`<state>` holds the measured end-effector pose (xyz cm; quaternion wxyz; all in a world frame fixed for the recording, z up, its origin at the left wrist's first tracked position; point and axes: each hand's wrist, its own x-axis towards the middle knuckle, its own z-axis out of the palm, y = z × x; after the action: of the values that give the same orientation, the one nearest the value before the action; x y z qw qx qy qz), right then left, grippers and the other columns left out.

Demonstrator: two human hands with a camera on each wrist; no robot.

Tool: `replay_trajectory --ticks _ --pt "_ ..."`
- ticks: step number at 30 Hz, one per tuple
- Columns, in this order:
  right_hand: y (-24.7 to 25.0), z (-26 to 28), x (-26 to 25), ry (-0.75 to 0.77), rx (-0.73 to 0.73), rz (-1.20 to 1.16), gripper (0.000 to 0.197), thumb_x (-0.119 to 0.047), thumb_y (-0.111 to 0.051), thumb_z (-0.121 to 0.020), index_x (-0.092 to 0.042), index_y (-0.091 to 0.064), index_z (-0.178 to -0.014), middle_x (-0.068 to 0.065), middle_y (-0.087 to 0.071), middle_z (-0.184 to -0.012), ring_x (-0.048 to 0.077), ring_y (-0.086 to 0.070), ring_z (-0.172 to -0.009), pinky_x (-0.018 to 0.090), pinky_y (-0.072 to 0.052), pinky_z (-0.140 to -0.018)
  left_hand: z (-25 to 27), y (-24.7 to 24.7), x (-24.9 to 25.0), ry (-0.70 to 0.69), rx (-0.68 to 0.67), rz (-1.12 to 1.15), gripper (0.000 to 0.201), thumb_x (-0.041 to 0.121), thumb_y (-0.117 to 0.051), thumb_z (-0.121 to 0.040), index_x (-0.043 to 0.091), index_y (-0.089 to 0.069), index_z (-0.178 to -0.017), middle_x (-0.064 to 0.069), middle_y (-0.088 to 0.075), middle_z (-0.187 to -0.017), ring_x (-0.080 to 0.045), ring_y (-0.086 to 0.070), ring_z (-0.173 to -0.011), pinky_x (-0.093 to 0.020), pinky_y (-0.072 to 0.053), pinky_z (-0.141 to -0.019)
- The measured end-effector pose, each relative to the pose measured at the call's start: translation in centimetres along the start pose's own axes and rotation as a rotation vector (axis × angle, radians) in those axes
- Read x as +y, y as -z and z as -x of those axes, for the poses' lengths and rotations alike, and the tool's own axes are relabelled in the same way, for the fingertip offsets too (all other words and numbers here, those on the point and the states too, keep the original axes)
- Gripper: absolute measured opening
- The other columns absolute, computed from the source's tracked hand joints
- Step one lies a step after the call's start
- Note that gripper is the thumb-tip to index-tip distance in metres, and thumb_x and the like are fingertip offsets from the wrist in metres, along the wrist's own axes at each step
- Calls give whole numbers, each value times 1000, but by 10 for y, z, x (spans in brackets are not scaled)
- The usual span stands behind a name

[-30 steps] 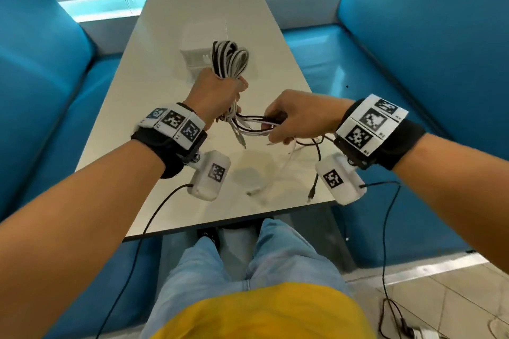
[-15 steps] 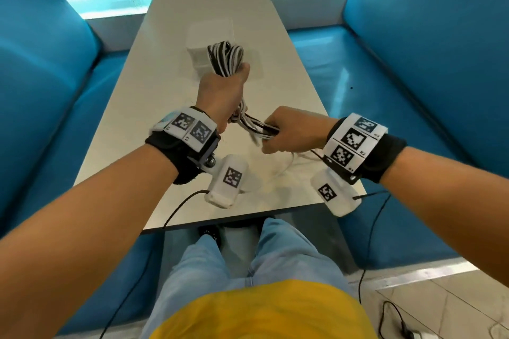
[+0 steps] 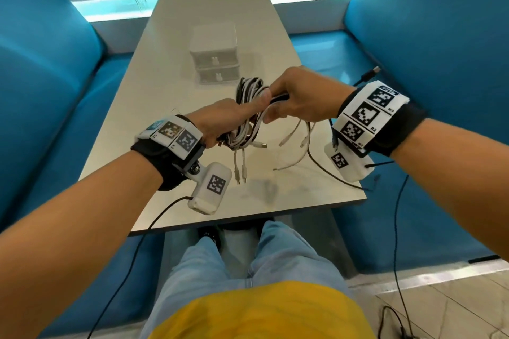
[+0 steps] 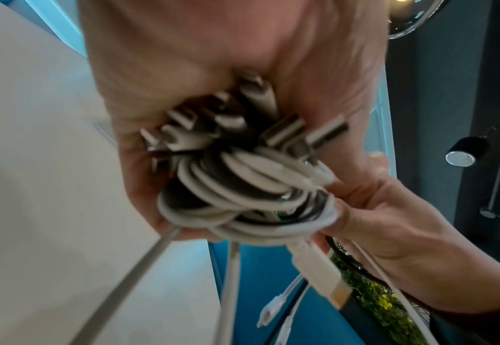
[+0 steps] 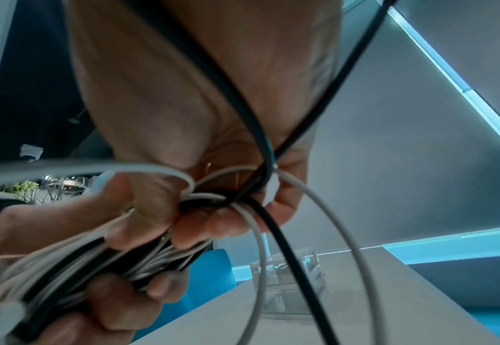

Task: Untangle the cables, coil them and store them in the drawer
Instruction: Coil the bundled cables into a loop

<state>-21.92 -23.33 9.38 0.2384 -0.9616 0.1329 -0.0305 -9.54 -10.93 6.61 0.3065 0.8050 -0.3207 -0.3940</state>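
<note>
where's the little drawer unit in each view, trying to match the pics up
Head: the drawer unit stands mid-table, just beyond the cable bundle, both drawers closed.
Left wrist: not in it; the left hand and cables fill the frame.
Right wrist: low and right of centre on the table, behind the hanging cables.
Shared landmark: the cable bundle, gripped by both hands, right hand.

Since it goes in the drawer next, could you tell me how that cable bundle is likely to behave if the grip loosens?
The cable bundle probably springs loose: only the left hand and right hand hold its loops. It looks floppy, its free ends dangling toward the table, apt to snag.
</note>
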Motion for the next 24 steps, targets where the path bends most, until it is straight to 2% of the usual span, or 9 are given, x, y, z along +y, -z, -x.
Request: replay_trajectory --ticks 3,5,7,10,13,15,18,21,24 --pt "0 -4 -2 -24 37 37 25 -39 -73 -79 -16 -73 -71 -2 -64 -58 11 -54 -54 29 -44 -56 1 -1 0 -29 -66 12 76 72 -82 -36 14 -57 -78 -6 -40 -60 -19 -31 -54 -38 -18 -56" --pt "1 -5 -5 -46 76 75 31 -49 -76 -73 -19 -73 -68 -5 -63 -56 10 -57 -54 26 -44 -55 3 0 1 -27 -90 -2 67 51 -92 -30 15 -58 -75 -9 -38 -61 -25 -30 -61 -43 -17 -61" --pt "1 -4 -8 -74 121 124 37 -55 -77 -69 -19 -72 -66 -6 -59 -52 10 -52 -51 25 -38 -51 2 0 1 -4 -77 -26 59 34 -88 -34 8 -66 -82 -9 -44 -68 -26 -35 -65 -39 -24 -58" --pt "1 -5 -10 -90 148 164 35 -55 -77 -68 -21 -71 -69 -6 -55 -53 10 -48 -52 24 -33 -50 -3 3 -2 26 -35 -55 75 31 -84 -37 -2 -65 -101 -8 -53 -78 -26 -43 -70 -38 -34 -62" --pt "6 -5 -8 -90 48 200 26 -48 -75 -75 -23 -74 -83 -6 -63 -64 13 -56 -62 26 -39 -58 -2 8 -4 -42 -9 -68 27 16 -79 -63 8 -69 -86 -6 -62 -69 -23 -55 -67 -32 -43 -64" --pt "12 -3 -3 -110 2 200 23 -46 -71 -81 -24 -71 -85 -6 -62 -65 13 -57 -65 27 -38 -60 1 10 -5 -75 -4 -65 7 9 -73 -75 10 -69 -80 -3 -64 -63 -20 -54 -64 -29 -43 -60" --pt "11 -1 0 -109 -35 268 20 -45 -60 -90 -25 -62 -84 -6 -58 -68 14 -55 -69 28 -34 -59 2 10 -9 -83 -17 -23 6 14 -69 -82 10 -67 -78 -2 -63 -58 -19 -54 -59 -30 -44 -59" --pt "0 -2 4 -116 6 348 22 -43 -45 -97 -25 -50 -87 -1 -56 -79 24 -53 -78 33 -35 -68 3 9 -7 -71 -38 58 8 12 -67 -83 11 -63 -76 -3 -59 -57 -18 -53 -54 -31 -43 -58" --pt "-7 0 6 -97 84 151 26 -39 -40 -100 -16 -50 -94 3 -55 -86 26 -54 -81 39 -43 -70 3 9 -8 -94 -84 189 9 7 -66 -81 13 -62 -75 -3 -55 -60 -18 -50 -57 -37 -41 -68"
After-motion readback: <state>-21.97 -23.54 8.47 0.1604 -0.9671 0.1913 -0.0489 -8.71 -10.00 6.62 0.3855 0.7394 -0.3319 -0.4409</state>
